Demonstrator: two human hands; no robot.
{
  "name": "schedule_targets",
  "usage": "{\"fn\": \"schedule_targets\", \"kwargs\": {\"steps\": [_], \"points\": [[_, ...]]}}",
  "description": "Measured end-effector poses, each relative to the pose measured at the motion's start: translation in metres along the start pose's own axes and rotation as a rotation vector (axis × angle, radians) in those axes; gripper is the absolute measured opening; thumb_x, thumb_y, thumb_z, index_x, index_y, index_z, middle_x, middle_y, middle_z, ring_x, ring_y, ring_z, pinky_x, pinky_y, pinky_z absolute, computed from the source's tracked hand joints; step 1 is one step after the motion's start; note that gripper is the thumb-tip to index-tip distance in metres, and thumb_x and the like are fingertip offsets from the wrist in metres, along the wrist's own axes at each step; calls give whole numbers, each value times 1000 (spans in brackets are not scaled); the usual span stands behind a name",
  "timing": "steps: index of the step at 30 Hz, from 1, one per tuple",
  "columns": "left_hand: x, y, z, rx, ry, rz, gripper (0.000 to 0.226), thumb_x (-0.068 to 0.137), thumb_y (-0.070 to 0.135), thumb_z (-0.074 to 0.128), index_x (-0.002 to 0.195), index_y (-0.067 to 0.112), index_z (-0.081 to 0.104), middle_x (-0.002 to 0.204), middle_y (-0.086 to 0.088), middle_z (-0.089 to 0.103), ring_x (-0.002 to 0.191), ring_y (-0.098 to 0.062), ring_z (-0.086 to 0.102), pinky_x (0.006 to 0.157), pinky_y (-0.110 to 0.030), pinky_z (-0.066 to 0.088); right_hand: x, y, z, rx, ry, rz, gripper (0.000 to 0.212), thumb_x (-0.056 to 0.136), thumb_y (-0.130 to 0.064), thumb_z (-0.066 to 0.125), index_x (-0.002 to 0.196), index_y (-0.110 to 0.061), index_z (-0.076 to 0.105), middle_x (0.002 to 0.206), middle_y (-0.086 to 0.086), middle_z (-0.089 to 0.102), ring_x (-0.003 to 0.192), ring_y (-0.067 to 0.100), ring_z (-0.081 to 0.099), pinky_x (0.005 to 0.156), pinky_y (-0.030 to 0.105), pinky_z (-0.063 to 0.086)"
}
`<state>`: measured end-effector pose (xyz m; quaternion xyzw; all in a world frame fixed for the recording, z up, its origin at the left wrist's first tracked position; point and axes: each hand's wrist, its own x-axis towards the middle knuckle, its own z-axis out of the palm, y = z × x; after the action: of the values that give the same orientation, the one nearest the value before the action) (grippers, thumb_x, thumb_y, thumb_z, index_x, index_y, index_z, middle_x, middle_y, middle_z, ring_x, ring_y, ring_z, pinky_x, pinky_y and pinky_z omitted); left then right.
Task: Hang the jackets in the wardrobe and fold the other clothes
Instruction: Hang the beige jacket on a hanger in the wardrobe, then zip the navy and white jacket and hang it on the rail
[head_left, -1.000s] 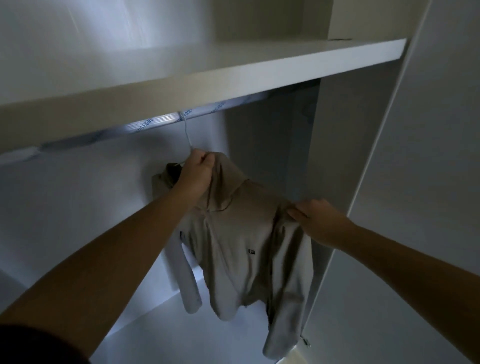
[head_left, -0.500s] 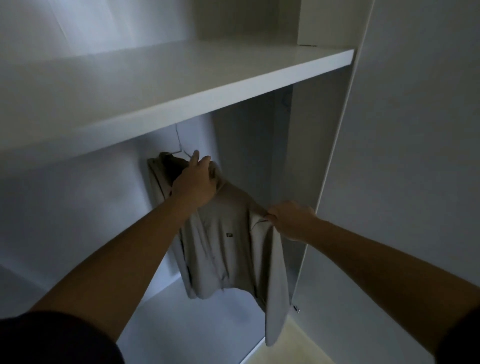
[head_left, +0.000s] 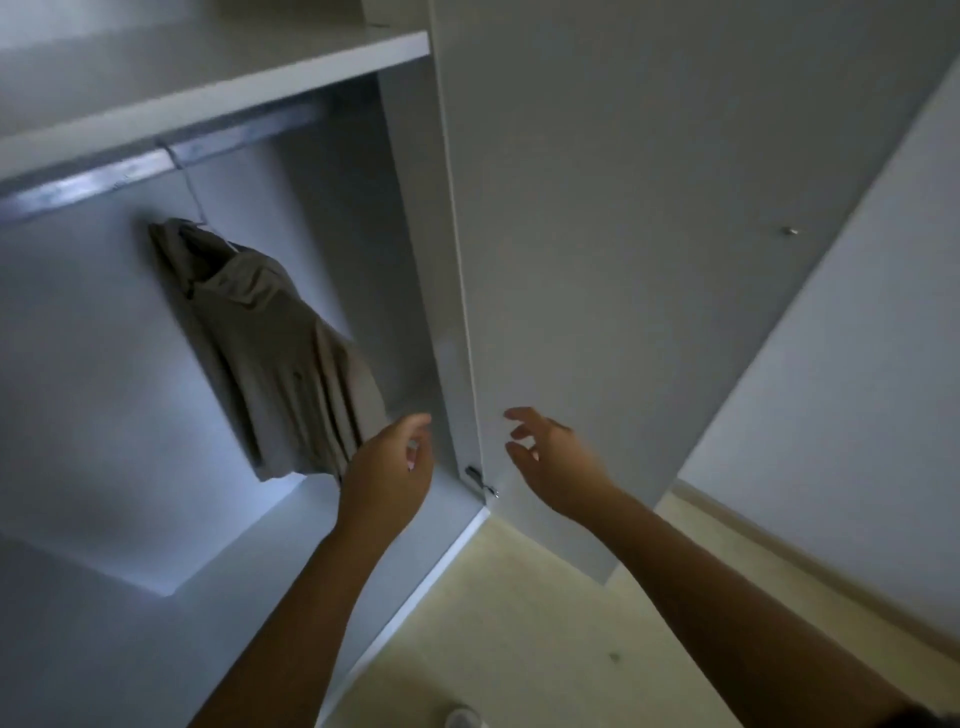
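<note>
A limp beige jacket (head_left: 270, 353), soft and creased, hangs from a thin wire hanger (head_left: 195, 200) hooked over the flat metal rail (head_left: 156, 166) inside the smooth white wardrobe (head_left: 104, 364). Above the jacket runs a flat shelf (head_left: 208, 88), and right of it stands the open door (head_left: 623, 260), a plain matte panel. Low right of the jacket both hands hold nothing: the left hand (head_left: 387, 478) by its hem with fingers relaxed, the right hand (head_left: 556, 467) further right before the door, fingers loosely spread.

Dim room; pale yellow floor (head_left: 519, 649), white wall (head_left: 857, 364), white wardrobe door (head_left: 623, 208) open.
</note>
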<state>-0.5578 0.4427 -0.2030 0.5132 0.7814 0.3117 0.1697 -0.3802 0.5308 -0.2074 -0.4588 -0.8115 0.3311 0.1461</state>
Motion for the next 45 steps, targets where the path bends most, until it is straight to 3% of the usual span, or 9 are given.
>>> {"fn": "schedule_targets", "kwargs": {"steps": [8,11,15,19,24,31,34,45], "points": [[-158,150,130,-199,-193,290,19,93,19,53,109,21,63,100,10,68,88,-6,62,70,-12,44,-242,119,-81,103,307,269,29,95,-27,50,124,-27,54,112,-11,62,83,6,59,76,25,49],[-209,214,183,-288,-373,390,15,93,16,54,99,26,64,90,17,68,82,-1,63,74,-24,54,-333,170,-112,160,469,465,25,95,-22,51,118,-22,59,106,-10,63,77,4,57,67,19,43],[-263,288,241,-318,-610,517,15,93,15,54,93,27,63,85,13,70,79,-2,65,76,-30,56,-425,224,-142,239,680,678,24,95,-20,51,116,-17,61,100,-6,64,81,10,61,75,29,50],[-301,349,299,-291,-795,644,21,90,12,55,87,32,62,80,15,69,75,-3,65,76,-33,55,-491,263,-158,301,841,816,23,96,-21,50,117,-20,60,104,-11,59,89,6,57,80,25,50],[-338,422,385,-254,-1026,754,24,90,12,55,84,34,61,78,18,69,73,-4,65,75,-35,56,-564,325,-181,363,1016,1036,24,95,-22,51,118,-23,59,109,-10,57,95,5,57,87,31,52],[-388,558,520,-187,-1328,956,30,93,15,52,82,42,57,82,15,68,75,-4,63,75,-32,55,-656,428,-261,385,1228,1247,20,96,-19,49,112,-22,60,107,-6,58,88,0,54,65,11,42],[-405,622,570,-142,-1405,1023,25,94,18,51,85,41,59,83,16,67,77,-5,63,73,-32,55,-689,468,-298,395,1299,1322,19,95,-17,50,110,-19,62,105,-4,58,84,-2,53,63,7,39],[-548,763,723,-18,-1674,1165,24,92,13,53,85,34,63,78,16,69,76,-11,65,75,-35,54,-834,581,-327,558,1524,1522,15,94,-15,51,103,-23,61,108,-2,59,92,7,56,71,15,41]]}}
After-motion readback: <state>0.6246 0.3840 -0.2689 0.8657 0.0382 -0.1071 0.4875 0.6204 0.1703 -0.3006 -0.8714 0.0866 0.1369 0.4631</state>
